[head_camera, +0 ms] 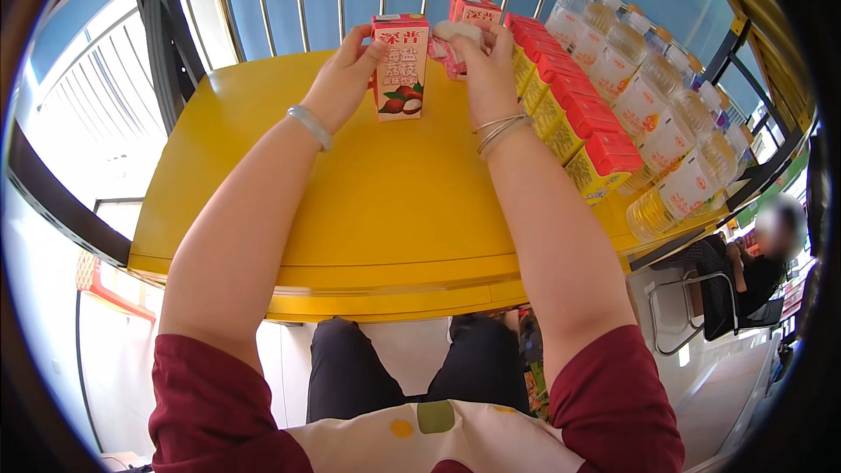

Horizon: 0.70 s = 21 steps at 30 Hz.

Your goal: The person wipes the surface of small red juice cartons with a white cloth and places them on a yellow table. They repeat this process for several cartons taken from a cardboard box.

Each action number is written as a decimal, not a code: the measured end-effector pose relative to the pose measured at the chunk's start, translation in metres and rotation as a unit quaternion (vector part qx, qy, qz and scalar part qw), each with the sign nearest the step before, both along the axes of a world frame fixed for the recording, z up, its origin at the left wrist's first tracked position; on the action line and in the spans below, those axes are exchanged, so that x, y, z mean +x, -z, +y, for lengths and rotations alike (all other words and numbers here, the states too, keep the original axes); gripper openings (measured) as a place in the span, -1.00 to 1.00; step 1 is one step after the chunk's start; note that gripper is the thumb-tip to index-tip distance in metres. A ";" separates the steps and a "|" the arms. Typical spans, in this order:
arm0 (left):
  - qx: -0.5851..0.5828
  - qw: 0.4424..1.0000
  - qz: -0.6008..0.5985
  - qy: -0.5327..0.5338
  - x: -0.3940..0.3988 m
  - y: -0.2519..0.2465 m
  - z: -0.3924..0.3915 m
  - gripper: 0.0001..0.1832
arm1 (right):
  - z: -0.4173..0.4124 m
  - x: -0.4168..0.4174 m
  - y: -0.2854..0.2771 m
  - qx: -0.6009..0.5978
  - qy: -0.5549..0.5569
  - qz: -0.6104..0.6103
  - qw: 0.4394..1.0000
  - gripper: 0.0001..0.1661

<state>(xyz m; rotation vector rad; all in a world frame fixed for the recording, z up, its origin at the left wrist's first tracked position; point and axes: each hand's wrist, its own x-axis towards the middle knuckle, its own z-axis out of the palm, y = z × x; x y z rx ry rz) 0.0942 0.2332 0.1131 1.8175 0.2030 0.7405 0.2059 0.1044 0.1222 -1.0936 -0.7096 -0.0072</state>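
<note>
A pink and white lychee drink carton (402, 69) stands upright near the back of the yellow shelf (394, 197). My left hand (351, 72) grips it by its left side, the thumb on its front face. In my right hand (489, 66) is a crumpled cloth (453, 46), white on one side and pink-patterned on the other. The cloth is beside the carton's right side; whether they touch I cannot tell. Just behind the cloth, partly hidden by it and my right hand, are more pink cartons (476, 6).
Right of my right arm runs a row of yellow cartons with red tops (585, 112). Beyond it stand several clear plastic bottles (680, 164) with white labels. Metal rails (299, 0) close the shelf's back; a dark post (158, 33) rises at left. A person (755, 269) sits at far right.
</note>
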 end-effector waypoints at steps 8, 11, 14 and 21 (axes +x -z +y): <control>0.049 0.998 0.028 -0.012 -0.001 -0.001 0.005 -0.49 | 0.000 0.003 0.000 -0.005 -0.073 -0.056 0.996 -0.63; 0.056 0.997 0.040 -0.015 -0.003 -0.003 0.007 -0.46 | 0.000 0.002 -0.001 -0.021 -0.072 -0.070 0.995 -0.65; 0.022 0.998 0.052 -0.003 -0.004 -0.005 0.005 -0.45 | -0.001 0.005 0.002 -0.054 -0.042 -0.097 0.993 -0.63; 0.021 0.999 0.044 0.008 -0.004 -0.005 0.004 -0.43 | 0.002 0.019 0.011 -0.088 0.017 -0.118 0.989 -0.58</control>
